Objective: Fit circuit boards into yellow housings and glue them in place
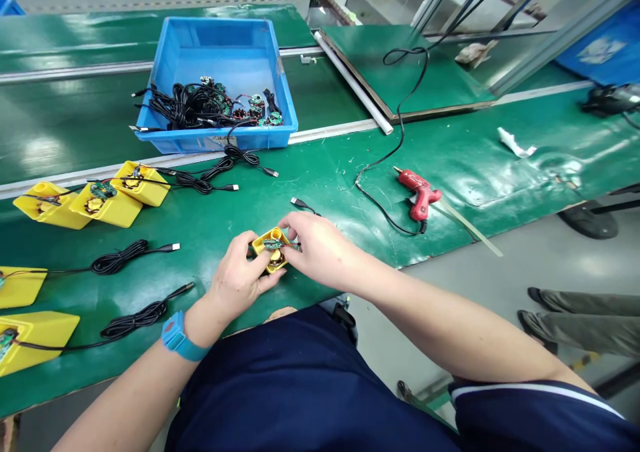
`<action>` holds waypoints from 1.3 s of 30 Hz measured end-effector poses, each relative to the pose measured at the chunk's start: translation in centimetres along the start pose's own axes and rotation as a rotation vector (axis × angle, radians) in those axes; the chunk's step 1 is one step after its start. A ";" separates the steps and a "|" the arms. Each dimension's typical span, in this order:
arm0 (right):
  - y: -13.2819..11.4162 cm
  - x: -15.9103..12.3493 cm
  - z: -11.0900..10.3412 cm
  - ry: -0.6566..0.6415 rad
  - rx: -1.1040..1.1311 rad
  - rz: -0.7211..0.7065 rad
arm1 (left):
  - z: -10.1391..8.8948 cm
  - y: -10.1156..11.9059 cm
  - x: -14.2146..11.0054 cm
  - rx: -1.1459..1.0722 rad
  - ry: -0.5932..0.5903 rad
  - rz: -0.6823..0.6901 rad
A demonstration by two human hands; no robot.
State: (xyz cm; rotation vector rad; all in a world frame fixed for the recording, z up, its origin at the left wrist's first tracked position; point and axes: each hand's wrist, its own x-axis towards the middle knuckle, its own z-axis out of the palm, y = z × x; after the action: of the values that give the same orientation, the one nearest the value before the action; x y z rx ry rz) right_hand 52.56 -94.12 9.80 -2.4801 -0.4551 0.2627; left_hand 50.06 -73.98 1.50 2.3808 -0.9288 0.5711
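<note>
Near the bench's front edge, my left hand (240,272) grips a yellow plastic housing (259,244) by its sides, its open face turned up. A small green circuit board (273,244) sits tilted at the housing's mouth, with a round copper-coloured coil part (277,259) below it. My right hand (315,249) is closed at the housing's right side, fingertips pinching at the board and its black lead. Just behind that hand, a USB plug (299,203) on a black cable lies on the bench; the rest of this cable is hidden by the hand.
A blue bin (220,142) of cabled boards stands behind. Several yellow housings (113,209) with boards and coiled black cables (120,260) lie to the left. A red glue gun (419,192), its cord and a glue stick (473,229) rest on the right. Someone's legs (590,305) show at far right.
</note>
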 end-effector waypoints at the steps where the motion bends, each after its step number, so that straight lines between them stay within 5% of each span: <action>1: -0.1 0.1 0.2 -0.001 -0.007 0.029 | 0.2 0.0 -0.1 -0.001 0.007 -0.004; 13: -0.4 -0.1 1.7 0.029 0.015 0.187 | 0.1 0.2 0.0 -0.046 -0.025 -0.069; 23: 0.3 -1.9 0.4 0.072 0.116 -0.250 | 0.3 -0.1 -1.1 -0.059 0.039 -0.033; 31: 1.4 -1.2 0.2 -0.035 0.269 -0.228 | 0.0 0.1 -1.0 -0.139 0.147 -0.049; 39: 1.6 -0.9 -0.2 -0.025 0.152 -0.262 | -0.3 0.3 -0.7 -0.122 0.094 -0.069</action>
State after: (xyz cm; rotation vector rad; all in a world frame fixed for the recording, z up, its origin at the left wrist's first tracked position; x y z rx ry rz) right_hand 52.21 -95.73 9.07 -2.2427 -0.7351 0.2137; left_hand 49.33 -73.64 1.45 2.2476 -0.8139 0.5771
